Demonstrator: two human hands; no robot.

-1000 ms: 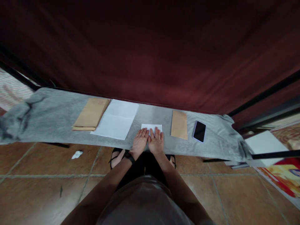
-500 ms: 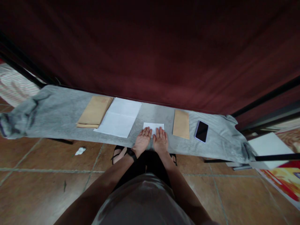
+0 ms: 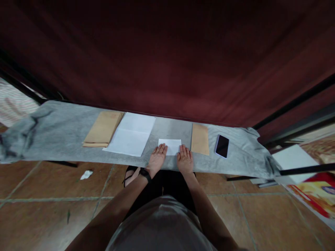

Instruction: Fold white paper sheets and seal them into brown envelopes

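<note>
A small white folded paper [image 3: 172, 147] lies on the grey cloth of the narrow table. My left hand [image 3: 157, 157] rests flat with its fingertips on the paper's left part. At the paper's right edge my right hand [image 3: 185, 159] lies flat, fingers stretched out. Neither hand grips anything. Left of them is a large white sheet [image 3: 133, 134] with a crease across it, beside a stack of brown envelopes [image 3: 103, 129]. One brown envelope [image 3: 200, 138] lies to the right of my right hand.
A phone [image 3: 222, 146] with a dark screen lies right of the single envelope. Behind the table [image 3: 62, 129] hangs a dark red cloth [image 3: 167, 69]. Black metal bars stand at both sides. A white crumpled scrap [image 3: 86, 174] is on the tiled floor.
My hands have moved apart along the small paper, my right hand sliding to its right edge, so more of the paper shows between them. The view has shifted slightly.
</note>
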